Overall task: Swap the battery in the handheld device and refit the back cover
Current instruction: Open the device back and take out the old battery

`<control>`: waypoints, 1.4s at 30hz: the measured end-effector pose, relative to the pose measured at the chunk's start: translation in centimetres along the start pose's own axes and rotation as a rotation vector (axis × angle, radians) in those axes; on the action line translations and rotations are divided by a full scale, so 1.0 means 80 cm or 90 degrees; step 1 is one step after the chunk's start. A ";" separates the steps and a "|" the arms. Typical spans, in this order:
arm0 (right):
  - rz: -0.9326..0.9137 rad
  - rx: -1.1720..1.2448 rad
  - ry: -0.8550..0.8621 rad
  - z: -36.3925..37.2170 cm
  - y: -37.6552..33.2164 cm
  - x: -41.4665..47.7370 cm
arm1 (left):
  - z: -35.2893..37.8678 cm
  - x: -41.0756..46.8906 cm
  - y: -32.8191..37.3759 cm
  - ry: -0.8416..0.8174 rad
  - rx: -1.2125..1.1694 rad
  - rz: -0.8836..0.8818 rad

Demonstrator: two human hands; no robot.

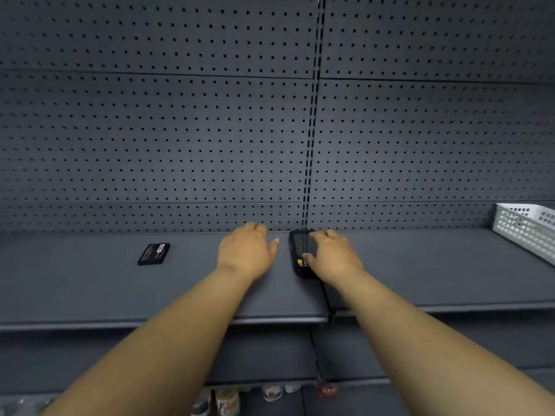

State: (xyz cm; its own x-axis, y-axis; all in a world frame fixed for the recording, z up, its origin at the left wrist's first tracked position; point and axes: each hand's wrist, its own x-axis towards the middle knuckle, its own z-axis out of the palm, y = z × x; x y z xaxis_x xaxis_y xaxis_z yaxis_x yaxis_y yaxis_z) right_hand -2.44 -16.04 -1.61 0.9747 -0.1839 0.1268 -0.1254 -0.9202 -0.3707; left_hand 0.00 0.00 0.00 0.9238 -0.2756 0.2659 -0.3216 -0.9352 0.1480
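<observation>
A black handheld device (298, 250) with a yellow key lies screen-up on the dark grey shelf (90, 289), near the back wall. My right hand (333, 255) rests on the device's right side, fingers curled over it and thumb against its lower face. My left hand (246, 250) lies palm-down on the shelf just left of the device, fingers apart, holding nothing. A flat black battery (154, 254) with a white label lies alone further left on the shelf. The device's back cover is hidden.
A white perforated plastic basket (525, 229) stands at the far right of the shelf. Grey pegboard (180, 130) forms the back wall. A lower shelf runs beneath, and some packaged goods (228, 400) show at the bottom.
</observation>
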 end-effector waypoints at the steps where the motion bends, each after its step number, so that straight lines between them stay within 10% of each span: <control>1: 0.013 -0.002 -0.006 0.006 -0.002 0.007 | 0.003 0.007 -0.004 -0.009 0.005 0.003; 24: 0.189 0.084 -0.032 0.061 -0.004 0.062 | 0.057 0.068 -0.018 -0.046 -0.028 0.021; 32: 0.252 0.572 0.044 0.048 0.019 0.076 | 0.055 0.080 -0.001 -0.058 -0.064 0.008; 42: 0.374 1.015 -0.138 0.049 0.042 0.093 | 0.060 0.090 0.039 -0.258 -0.202 0.049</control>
State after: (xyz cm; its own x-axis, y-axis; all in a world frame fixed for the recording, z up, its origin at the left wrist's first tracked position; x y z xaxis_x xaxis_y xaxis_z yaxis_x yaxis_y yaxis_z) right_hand 5.08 -19.16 -5.54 0.8910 -0.1754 -0.4187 -0.2853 0.5011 -0.8170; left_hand 6.65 -5.93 -2.20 0.8815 -0.4629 -0.0930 -0.3804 -0.8130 0.4409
